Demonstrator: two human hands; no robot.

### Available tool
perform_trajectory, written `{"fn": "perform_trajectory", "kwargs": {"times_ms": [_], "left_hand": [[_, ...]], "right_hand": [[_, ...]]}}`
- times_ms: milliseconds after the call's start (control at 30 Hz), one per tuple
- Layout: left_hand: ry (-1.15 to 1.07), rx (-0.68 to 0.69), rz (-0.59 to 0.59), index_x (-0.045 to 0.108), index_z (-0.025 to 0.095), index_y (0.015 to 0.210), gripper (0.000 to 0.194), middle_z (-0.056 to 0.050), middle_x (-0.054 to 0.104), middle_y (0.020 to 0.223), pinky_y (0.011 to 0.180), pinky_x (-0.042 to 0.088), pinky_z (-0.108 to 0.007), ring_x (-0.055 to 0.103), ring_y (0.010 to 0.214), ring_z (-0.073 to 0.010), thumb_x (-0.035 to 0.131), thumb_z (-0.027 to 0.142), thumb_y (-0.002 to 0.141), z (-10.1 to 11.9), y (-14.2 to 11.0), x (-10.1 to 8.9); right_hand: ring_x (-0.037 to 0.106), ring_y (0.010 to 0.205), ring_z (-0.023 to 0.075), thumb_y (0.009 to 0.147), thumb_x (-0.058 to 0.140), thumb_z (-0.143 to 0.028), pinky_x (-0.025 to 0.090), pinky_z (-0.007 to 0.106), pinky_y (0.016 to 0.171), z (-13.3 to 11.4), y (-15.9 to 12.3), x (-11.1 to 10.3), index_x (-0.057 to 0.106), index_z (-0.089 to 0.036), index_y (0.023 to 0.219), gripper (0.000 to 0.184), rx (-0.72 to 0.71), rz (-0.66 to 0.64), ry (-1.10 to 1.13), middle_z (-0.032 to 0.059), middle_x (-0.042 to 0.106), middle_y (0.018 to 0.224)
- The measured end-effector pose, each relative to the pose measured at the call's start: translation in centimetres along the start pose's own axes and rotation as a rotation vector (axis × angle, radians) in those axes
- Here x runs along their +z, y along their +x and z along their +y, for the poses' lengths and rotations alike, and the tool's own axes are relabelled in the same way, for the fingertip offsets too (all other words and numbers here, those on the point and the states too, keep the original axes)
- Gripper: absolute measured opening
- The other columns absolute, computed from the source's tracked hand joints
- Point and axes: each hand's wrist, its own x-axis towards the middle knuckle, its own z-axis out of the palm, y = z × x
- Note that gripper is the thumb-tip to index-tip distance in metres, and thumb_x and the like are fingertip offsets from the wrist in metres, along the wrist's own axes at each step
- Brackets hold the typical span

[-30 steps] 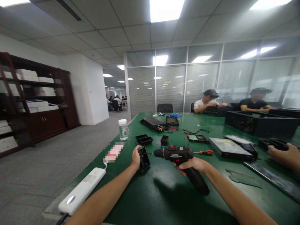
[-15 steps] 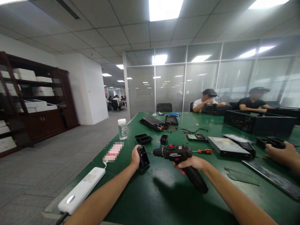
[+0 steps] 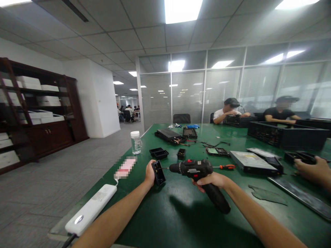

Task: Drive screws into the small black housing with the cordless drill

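My left hand (image 3: 150, 173) is closed around the edge of a small black plastic box (image 3: 159, 174), held tilted above the table with its hollow side turned right. A black cordless drill (image 3: 198, 168) is gripped by its handle in my right hand (image 3: 209, 181). Its thin bit points left and reaches the box's hollow side; whether the tip touches a screw is too small to tell. Similar black boxes lie just beyond, a pair (image 3: 158, 153) and a single one (image 3: 181, 153). Behind the drill rests an orange-handled screwdriver (image 3: 227, 167).
On the green table (image 3: 155, 220) stand a white power strip (image 3: 91, 208) and a water bottle (image 3: 136, 142) at left. At right lie an optical drive (image 3: 253, 162), a metal panel (image 3: 301, 197) and a computer case (image 3: 287, 136). Another person's hand (image 3: 311, 168) holds black parts nearby.
Almost nothing differs. The whole view has shifted very slightly; my hands, the drill and the box keep the same positions relative to one another.
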Motion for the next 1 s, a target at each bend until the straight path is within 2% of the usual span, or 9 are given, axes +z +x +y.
{"fn": "perform_trajectory", "kwargs": {"times_ms": [133,200,333,600,833,1000], "left_hand": [[-0.003,-0.002,0.010,0.056,0.020,0.067,0.021,0.003,0.050,0.058,0.055,0.040,-0.024,0.047,0.052,-0.0129,0.046,0.039,0.072,0.1,-0.1,0.0],[-0.005,-0.004,0.019,0.056,0.020,0.067,0.021,0.003,0.051,0.058,0.055,0.040,-0.024,0.047,0.053,-0.0130,0.046,0.038,0.073,0.2,-0.2,0.1],[-0.009,-0.007,0.019,0.057,0.021,0.067,0.021,0.003,0.051,0.058,0.056,0.040,-0.023,0.047,0.053,-0.0127,0.046,0.037,0.074,0.2,-0.3,0.0],[-0.042,-0.028,0.001,0.056,0.021,0.067,0.020,0.003,0.050,0.058,0.056,0.040,-0.023,0.047,0.052,-0.0127,0.047,0.037,0.073,0.0,-0.1,-0.1],[-0.030,-0.022,0.027,0.057,0.021,0.068,0.021,0.003,0.051,0.058,0.055,0.041,-0.024,0.048,0.052,-0.0133,0.048,0.039,0.072,0.3,-0.3,0.1],[-0.018,0.000,-0.003,0.056,0.020,0.067,0.022,0.003,0.050,0.056,0.053,0.040,-0.024,0.047,0.050,-0.0127,0.046,0.039,0.074,0.0,-0.1,0.0]], "right_hand": [[0.055,0.058,0.0153,0.060,0.069,-0.040,0.044,0.029,0.058,0.1,0.1,0.0,0.062,-0.015,0.088,0.038,0.011,-0.013,-0.034,0.0070,0.059,0.079],[0.059,0.066,0.0184,0.069,0.060,-0.041,0.046,0.031,0.064,-0.3,-0.3,0.3,0.063,-0.016,0.095,0.036,0.002,0.057,-0.088,0.0105,0.063,0.088],[0.063,0.077,0.0227,0.075,0.053,-0.039,0.047,0.032,0.071,-1.6,-1.4,1.1,0.064,-0.017,0.101,0.036,0.036,0.092,-0.222,0.0135,0.065,0.098],[0.066,0.081,0.0206,0.081,0.044,-0.032,0.046,0.027,0.071,-2.4,-1.7,1.7,0.063,-0.018,0.104,0.033,0.077,0.165,-0.379,0.0122,0.065,0.102],[0.065,0.081,0.0210,0.080,0.046,-0.034,0.046,0.028,0.072,-2.6,-1.9,1.8,0.063,-0.018,0.102,0.032,0.064,0.115,-0.287,0.0115,0.065,0.100],[0.063,0.075,0.0208,0.077,0.054,-0.038,0.047,0.030,0.069,-2.2,-1.6,1.6,0.064,-0.017,0.099,0.032,-0.035,0.036,-0.122,0.0108,0.064,0.095]]}}
